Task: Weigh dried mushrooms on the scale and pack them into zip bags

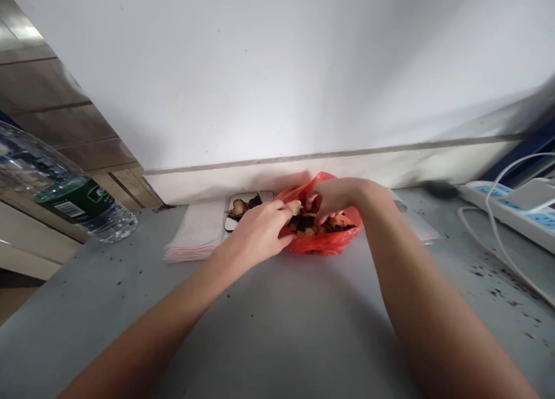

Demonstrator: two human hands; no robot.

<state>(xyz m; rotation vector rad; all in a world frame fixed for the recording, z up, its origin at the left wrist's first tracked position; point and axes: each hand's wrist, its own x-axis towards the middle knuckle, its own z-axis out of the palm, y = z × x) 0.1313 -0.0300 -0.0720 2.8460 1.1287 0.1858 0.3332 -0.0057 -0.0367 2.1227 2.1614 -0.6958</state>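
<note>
Between the forearms (186, 309), gray tabletop (277, 324) extends to the red bag (315, 247), its left rim at the bent fingers of the left hand (263, 228), dried pieces (306, 231) inside beneath the curled fingers of the right hand (333, 195), either grip indeterminable, wall skirting (234, 184) behind.

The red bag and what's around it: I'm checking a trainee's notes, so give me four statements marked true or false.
1. The right hand reaches into the red bag. True.
2. The bottle is to the right of the red bag. False: it is to the left.
3. A power strip lies on the right side of the table. True.
4. The left hand touches the power strip. False: it is at the red bag's left side.
</note>
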